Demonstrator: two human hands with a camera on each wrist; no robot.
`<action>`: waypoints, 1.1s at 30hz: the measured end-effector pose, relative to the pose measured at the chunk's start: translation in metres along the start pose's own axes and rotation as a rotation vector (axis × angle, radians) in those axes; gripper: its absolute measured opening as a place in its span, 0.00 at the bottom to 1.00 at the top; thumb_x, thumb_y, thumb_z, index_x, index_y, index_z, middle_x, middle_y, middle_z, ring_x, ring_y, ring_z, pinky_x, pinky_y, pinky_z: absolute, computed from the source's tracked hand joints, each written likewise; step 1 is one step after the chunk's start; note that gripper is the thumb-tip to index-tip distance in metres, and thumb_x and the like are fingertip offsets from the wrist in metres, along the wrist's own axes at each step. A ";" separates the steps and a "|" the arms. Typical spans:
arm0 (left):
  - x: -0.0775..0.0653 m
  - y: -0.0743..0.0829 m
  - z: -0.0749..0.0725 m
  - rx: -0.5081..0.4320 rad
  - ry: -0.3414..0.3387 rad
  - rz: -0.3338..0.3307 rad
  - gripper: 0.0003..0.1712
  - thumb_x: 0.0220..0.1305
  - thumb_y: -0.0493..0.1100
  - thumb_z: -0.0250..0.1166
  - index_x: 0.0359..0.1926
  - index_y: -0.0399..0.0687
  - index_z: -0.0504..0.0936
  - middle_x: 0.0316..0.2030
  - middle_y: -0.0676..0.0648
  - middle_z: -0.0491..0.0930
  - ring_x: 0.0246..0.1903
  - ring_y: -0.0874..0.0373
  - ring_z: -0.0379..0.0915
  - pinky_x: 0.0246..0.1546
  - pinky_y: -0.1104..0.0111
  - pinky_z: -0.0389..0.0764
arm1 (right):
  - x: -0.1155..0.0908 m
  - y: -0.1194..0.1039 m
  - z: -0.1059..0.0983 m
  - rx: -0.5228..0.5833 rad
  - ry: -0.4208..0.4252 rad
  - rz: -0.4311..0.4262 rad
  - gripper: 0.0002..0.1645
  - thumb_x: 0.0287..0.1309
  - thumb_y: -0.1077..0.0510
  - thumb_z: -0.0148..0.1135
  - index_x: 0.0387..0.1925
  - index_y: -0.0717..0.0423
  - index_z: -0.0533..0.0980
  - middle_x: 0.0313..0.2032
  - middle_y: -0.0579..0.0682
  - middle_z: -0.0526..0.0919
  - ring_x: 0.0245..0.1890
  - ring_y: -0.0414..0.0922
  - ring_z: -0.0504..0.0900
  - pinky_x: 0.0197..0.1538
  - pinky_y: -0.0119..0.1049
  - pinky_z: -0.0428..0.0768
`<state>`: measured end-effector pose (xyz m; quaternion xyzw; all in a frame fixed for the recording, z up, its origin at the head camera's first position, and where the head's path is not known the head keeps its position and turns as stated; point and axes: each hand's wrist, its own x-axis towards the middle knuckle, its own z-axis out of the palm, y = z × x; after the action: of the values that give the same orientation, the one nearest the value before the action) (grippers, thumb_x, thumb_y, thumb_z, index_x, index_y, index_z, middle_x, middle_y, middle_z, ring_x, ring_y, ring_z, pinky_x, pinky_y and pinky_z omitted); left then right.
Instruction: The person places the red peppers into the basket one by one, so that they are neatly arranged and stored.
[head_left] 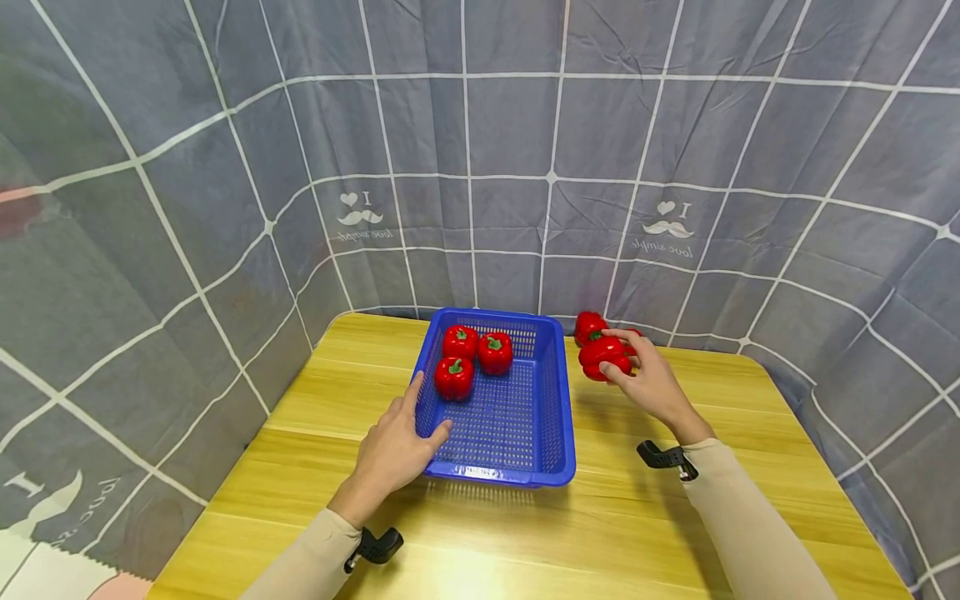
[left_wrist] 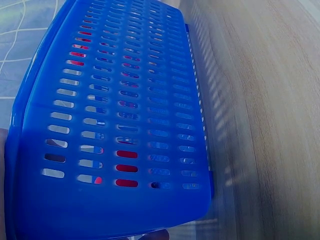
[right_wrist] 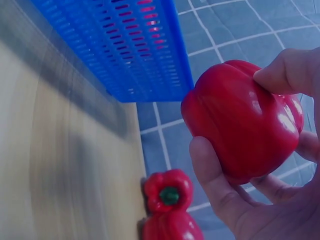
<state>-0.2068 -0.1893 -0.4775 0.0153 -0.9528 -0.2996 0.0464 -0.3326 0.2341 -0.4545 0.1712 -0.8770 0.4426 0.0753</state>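
Note:
My right hand [head_left: 654, 383] holds a red bell pepper [head_left: 602, 357] in the air, right of the blue plastic basket [head_left: 558, 417]. In the right wrist view, thumb and fingers wrap around this pepper [right_wrist: 240, 125]. My left hand [head_left: 393, 446] grips the basket's left rim near the front corner, with the thumb over the rim and the fingers along the outer side. The left wrist view shows mostly the slotted basket wall [left_wrist: 125, 110]. Inside the basket, toward the back left, sit three red bell peppers [head_left: 454, 379].
Two more red peppers, one with its green stem showing [right_wrist: 169, 189], lie at the table's back edge, partly behind my right hand in the head view. The wooden table [head_left: 322, 417] backs onto a grey curtain [head_left: 510, 125] with white grid lines.

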 end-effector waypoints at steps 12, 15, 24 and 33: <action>-0.001 -0.001 0.001 -0.002 -0.002 -0.001 0.59 0.79 0.63 0.70 0.97 0.52 0.51 0.82 0.28 0.75 0.74 0.23 0.82 0.69 0.28 0.86 | 0.006 -0.020 0.008 -0.044 0.017 -0.063 0.35 0.80 0.59 0.67 0.83 0.45 0.76 0.73 0.68 0.78 0.60 0.71 0.93 0.60 0.63 0.96; -0.001 -0.001 0.001 -0.002 0.001 -0.001 0.59 0.79 0.63 0.70 0.97 0.52 0.51 0.82 0.28 0.75 0.74 0.23 0.82 0.69 0.28 0.86 | 0.009 -0.026 0.012 -0.062 0.023 -0.080 0.34 0.80 0.58 0.67 0.83 0.44 0.77 0.73 0.66 0.80 0.59 0.68 0.93 0.59 0.61 0.96; 0.000 -0.003 0.004 0.000 0.005 0.010 0.59 0.79 0.63 0.70 0.97 0.52 0.51 0.81 0.28 0.76 0.73 0.23 0.83 0.68 0.28 0.87 | 0.015 -0.037 0.024 -0.101 0.029 -0.122 0.35 0.77 0.60 0.66 0.81 0.41 0.79 0.76 0.63 0.82 0.60 0.61 0.88 0.56 0.40 0.88; 0.000 -0.007 0.007 -0.003 0.013 0.016 0.59 0.79 0.64 0.70 0.97 0.53 0.51 0.82 0.28 0.75 0.73 0.23 0.82 0.67 0.28 0.87 | 0.019 -0.049 0.034 -0.092 0.000 -0.134 0.37 0.75 0.59 0.65 0.82 0.40 0.79 0.72 0.59 0.83 0.50 0.55 0.85 0.52 0.43 0.87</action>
<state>-0.2076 -0.1912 -0.4871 0.0095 -0.9521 -0.3006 0.0549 -0.3316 0.1759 -0.4328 0.2258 -0.8830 0.3958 0.1124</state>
